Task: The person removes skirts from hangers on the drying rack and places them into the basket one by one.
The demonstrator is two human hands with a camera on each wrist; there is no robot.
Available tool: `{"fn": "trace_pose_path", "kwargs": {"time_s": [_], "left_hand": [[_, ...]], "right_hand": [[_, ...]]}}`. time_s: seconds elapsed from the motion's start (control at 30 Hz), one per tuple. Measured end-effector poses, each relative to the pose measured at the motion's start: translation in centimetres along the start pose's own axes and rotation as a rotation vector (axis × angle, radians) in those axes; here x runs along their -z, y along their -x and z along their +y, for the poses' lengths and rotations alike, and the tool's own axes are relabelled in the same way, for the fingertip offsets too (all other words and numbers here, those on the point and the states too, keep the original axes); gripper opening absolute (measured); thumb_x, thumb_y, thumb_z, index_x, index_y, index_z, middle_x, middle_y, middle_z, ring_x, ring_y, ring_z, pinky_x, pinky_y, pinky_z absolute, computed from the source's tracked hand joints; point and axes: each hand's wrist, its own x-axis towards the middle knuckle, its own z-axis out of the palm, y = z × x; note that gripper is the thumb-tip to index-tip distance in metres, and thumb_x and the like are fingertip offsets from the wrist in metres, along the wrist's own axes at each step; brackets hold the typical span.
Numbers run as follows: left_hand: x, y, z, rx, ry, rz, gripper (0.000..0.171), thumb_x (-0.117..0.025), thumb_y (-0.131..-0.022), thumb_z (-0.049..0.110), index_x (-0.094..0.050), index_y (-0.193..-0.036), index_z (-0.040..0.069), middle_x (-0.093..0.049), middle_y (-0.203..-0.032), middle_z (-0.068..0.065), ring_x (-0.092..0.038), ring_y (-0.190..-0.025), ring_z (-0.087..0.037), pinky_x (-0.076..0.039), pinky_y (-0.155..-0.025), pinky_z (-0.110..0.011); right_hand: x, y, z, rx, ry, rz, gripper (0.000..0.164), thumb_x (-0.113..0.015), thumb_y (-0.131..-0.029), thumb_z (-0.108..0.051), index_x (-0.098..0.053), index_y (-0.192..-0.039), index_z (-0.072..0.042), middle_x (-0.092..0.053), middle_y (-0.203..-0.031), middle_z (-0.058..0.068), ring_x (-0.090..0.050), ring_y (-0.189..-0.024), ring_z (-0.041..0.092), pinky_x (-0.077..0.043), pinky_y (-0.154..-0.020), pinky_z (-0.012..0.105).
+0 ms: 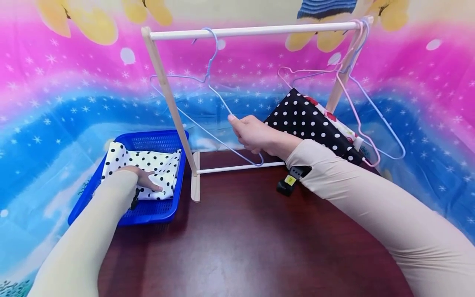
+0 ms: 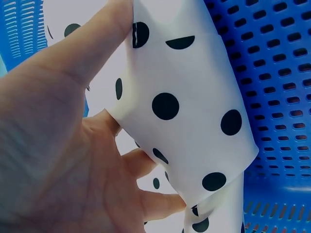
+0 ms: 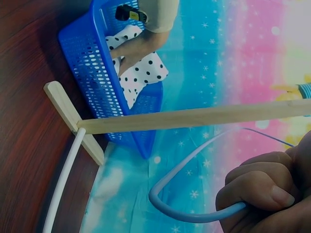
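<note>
My right hand (image 1: 256,134) grips the right arm of a light blue clothes hanger (image 1: 219,144), which hangs by its hook from the rack's top rail. In the right wrist view, the fingers (image 3: 260,187) are curled round the hanger wire (image 3: 189,217). Down in the blue basket, my left hand (image 1: 142,177) holds a white cloth with black dots (image 1: 148,159). The left wrist view shows the thumb (image 2: 92,39) over a folded layer of the dotted cloth (image 2: 194,87), with the other fingertips tucked behind it.
The wooden rack (image 1: 172,99) stands on the dark table (image 1: 237,239), the blue basket (image 1: 148,218) at its left. On the right, a black cloth with white dots (image 1: 304,117) and a red-patterned white cloth (image 1: 335,121) hang among pink (image 1: 350,99) and blue hangers (image 1: 378,113).
</note>
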Motion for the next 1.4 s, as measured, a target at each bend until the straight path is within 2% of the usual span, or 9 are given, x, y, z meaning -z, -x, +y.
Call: {"fn": "trace_pose_path", "kwargs": {"time_s": [0.3,0.57,0.87,1.03,1.13,1.27,1.4], "left_hand": [[0.0,-0.2,-0.2,0.003,0.004,-0.016,0.114,-0.052,-0.086,0.08,0.0,-0.162,0.012,-0.003,-0.162,-0.038,-0.006,-0.15,-0.059,-0.015,-0.119,-0.073],[-0.2,-0.1,-0.2,0.011,0.013,-0.017,0.113,-0.055,-0.085,0.079,-0.005,-0.162,0.014,0.002,-0.161,-0.039,-0.005,-0.151,-0.057,-0.014,-0.121,-0.07],[-0.2,-0.2,-0.1,0.026,-0.029,0.053,0.112,-0.055,-0.084,0.08,-0.008,-0.163,0.016,-0.002,-0.162,-0.038,-0.009,-0.151,-0.057,-0.019,-0.12,-0.069],[0.0,-0.8,-0.3,0.027,-0.03,0.05,0.114,-0.054,-0.084,0.08,-0.006,-0.162,0.013,-0.006,-0.162,-0.037,-0.009,-0.15,-0.058,-0.018,-0.119,-0.071],[-0.1,-0.9,-0.3,0.018,-0.013,0.043,0.115,-0.055,-0.084,0.08,-0.005,-0.162,0.012,-0.006,-0.163,-0.037,-0.007,-0.15,-0.058,-0.016,-0.119,-0.072],[-0.1,-0.6,-0.3,0.012,0.0,0.063,0.113,-0.056,-0.085,0.077,-0.007,-0.162,0.011,-0.007,-0.162,-0.036,-0.009,-0.15,-0.058,-0.019,-0.119,-0.071],[-0.2,-0.1,-0.2,0.008,0.008,0.073,0.111,-0.056,-0.086,0.076,-0.008,-0.162,0.011,-0.007,-0.162,-0.036,-0.009,-0.15,-0.059,-0.019,-0.119,-0.07]], "right_hand": [[-0.8,-0.4,-0.3,-0.001,-0.003,-0.021,0.059,-0.028,-0.109,-0.051,-0.033,-0.065,-0.012,-0.024,-0.052,-0.004,-0.018,-0.047,0.012,-0.018,-0.046,0.027],[-1.8,-0.6,-0.8,0.003,0.003,-0.008,0.06,-0.028,-0.109,-0.052,-0.033,-0.064,-0.012,-0.025,-0.051,-0.004,-0.019,-0.046,0.012,-0.018,-0.046,0.026],[-2.9,-1.3,-1.2,0.016,0.043,0.024,0.062,-0.027,-0.109,-0.052,-0.033,-0.062,-0.012,-0.025,-0.05,-0.004,-0.021,-0.045,0.013,-0.022,-0.046,0.027],[-3.5,-1.6,-1.4,0.011,0.027,0.028,0.063,-0.027,-0.109,-0.053,-0.034,-0.062,-0.012,-0.025,-0.05,-0.004,-0.02,-0.044,0.012,-0.023,-0.046,0.027],[-3.8,-1.7,-1.6,-0.001,0.041,0.045,0.062,-0.027,-0.109,-0.053,-0.035,-0.062,-0.012,-0.026,-0.051,-0.004,-0.022,-0.045,0.013,-0.028,-0.047,0.028],[-4.2,-1.8,-1.9,-0.001,0.09,0.068,0.062,-0.026,-0.109,-0.053,-0.037,-0.063,-0.013,-0.029,-0.051,-0.004,-0.028,-0.045,0.013,-0.044,-0.053,0.032],[-4.6,-1.8,-2.2,0.012,0.098,0.067,0.061,-0.027,-0.109,-0.052,-0.035,-0.062,-0.014,-0.028,-0.05,-0.004,-0.029,-0.044,0.013,-0.044,-0.053,0.032]]}}
